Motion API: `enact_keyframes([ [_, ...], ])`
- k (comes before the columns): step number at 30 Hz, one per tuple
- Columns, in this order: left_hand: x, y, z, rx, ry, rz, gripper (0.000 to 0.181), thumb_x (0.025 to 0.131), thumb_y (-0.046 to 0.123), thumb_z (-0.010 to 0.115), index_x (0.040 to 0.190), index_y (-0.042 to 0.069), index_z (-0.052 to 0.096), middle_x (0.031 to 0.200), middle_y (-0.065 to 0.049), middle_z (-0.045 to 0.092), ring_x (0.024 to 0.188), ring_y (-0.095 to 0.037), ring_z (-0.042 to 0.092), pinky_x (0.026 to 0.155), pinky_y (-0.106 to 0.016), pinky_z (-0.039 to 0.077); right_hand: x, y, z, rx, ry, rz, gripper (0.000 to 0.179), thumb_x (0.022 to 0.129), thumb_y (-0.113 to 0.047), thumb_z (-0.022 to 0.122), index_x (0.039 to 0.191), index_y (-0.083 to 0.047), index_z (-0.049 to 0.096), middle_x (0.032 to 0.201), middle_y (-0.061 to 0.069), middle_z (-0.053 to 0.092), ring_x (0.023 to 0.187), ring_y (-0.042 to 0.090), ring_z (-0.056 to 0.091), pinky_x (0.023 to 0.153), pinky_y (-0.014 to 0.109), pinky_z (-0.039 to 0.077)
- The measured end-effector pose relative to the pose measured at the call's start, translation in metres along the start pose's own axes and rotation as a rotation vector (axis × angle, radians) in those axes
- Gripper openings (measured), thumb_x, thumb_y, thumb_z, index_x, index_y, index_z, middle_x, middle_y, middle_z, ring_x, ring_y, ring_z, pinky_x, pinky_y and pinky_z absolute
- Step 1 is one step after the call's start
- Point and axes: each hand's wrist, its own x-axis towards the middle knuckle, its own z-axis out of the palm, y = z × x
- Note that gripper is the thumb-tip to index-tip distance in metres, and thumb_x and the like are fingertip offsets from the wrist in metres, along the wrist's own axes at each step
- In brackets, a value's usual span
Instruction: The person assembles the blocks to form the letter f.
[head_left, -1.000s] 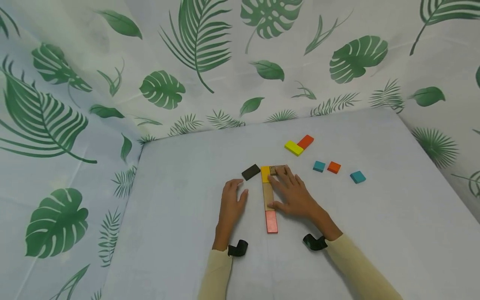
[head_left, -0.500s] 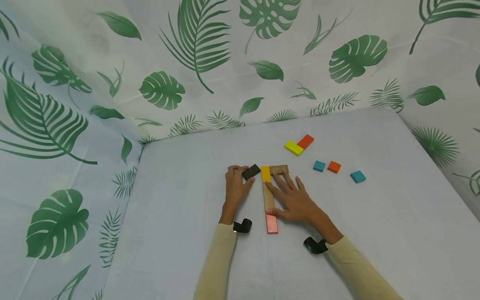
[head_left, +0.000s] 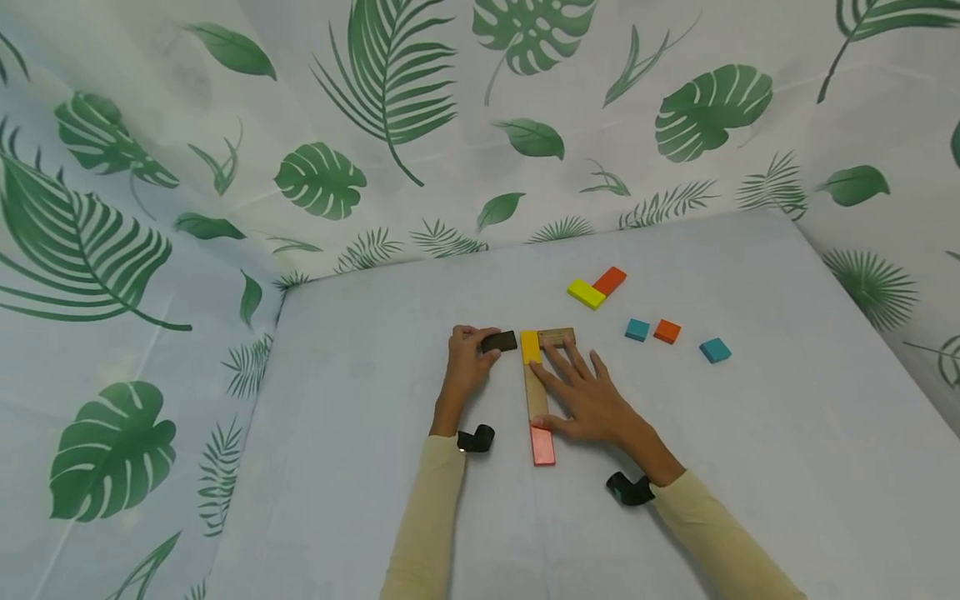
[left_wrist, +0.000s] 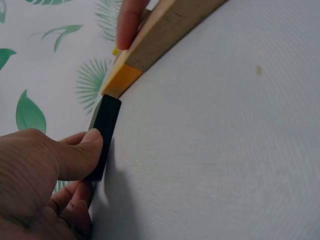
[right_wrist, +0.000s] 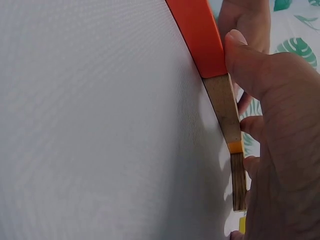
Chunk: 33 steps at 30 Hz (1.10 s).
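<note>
My left hand (head_left: 463, 367) pinches a black rectangular block (head_left: 501, 341) between thumb and fingers. In the left wrist view, one end of the black block (left_wrist: 111, 115) is right at the corner of the yellow-orange block (left_wrist: 122, 80). My right hand (head_left: 598, 404) lies with fingers spread over a joined row: the yellow-orange block (head_left: 529, 344) on top, a tan wooden block (head_left: 536, 390) below it, a pink-red block (head_left: 542, 447) nearest me. A brown wooden block (head_left: 556, 335) extends right from the top. The right thumb touches where tan meets red; other fingertips rest along the blocks.
Beyond the right hand, a lime-yellow block (head_left: 587, 293) and an orange-red block (head_left: 610, 281) touch in an angle. Farther right lie a blue piece (head_left: 637, 330), a small orange piece (head_left: 667, 332) and another blue piece (head_left: 716, 350). Leaf-patterned cloth (head_left: 420, 100) walls the table's back.
My left hand has reached forward, taken hold of the black block and turned it from slanted to nearly level with the top of the row. My right hand shifted slightly toward me, uncovering more brown block.
</note>
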Motion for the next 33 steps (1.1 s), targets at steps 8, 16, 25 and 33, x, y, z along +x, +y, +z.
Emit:
enact_keyframes([
  [8, 0.0008, -0.0022, -0.0015, -0.041, -0.012, 0.032, 0.033, 0.091, 0.008, 0.067, 0.124, 0.011, 0.068, 0.125, -0.020, 0.051, 0.117, -0.034, 0.048, 0.103, -0.047, 0.040, 0.0009, -0.0006, 0.0010, 0.002, 0.004, 0.000, 0.089, 0.084, -0.070, 0.053, 0.155, -0.023, 0.028, 0.165, 0.012, 0.010, 0.151, 0.042, 0.001, 0.113, 0.070, 0.008],
  [16, 0.0015, -0.0041, 0.0022, -0.026, -0.005, 0.040, 0.034, 0.092, 0.009, 0.067, 0.125, 0.011, 0.067, 0.127, -0.019, 0.052, 0.121, -0.034, 0.048, 0.106, -0.050, 0.037, 0.0012, -0.0019, -0.0007, -0.001, -0.008, 0.007, 0.089, 0.085, -0.070, 0.053, 0.155, -0.023, 0.028, 0.165, 0.012, 0.009, 0.151, 0.042, 0.001, 0.113, 0.070, 0.009],
  [25, 0.0016, -0.0034, 0.0032, -0.008, 0.002, 0.053, 0.033, 0.092, 0.011, 0.067, 0.124, 0.014, 0.068, 0.126, -0.018, 0.053, 0.122, -0.035, 0.048, 0.104, -0.057, 0.033, 0.0024, -0.0025, -0.0006, 0.004, -0.005, 0.008, 0.089, 0.085, -0.071, 0.053, 0.155, -0.023, 0.028, 0.165, 0.012, 0.010, 0.151, 0.041, 0.001, 0.112, 0.071, 0.009],
  [33, 0.0025, -0.0049, 0.0034, 0.002, -0.001, 0.082, 0.033, 0.092, 0.011, 0.067, 0.125, 0.012, 0.068, 0.126, -0.020, 0.054, 0.121, -0.037, 0.048, 0.102, -0.056, 0.035, 0.0023, -0.0025, -0.0007, 0.010, -0.004, 0.006, 0.090, 0.084, -0.070, 0.055, 0.155, -0.023, 0.028, 0.165, 0.012, 0.009, 0.151, 0.041, 0.000, 0.112, 0.071, 0.009],
])
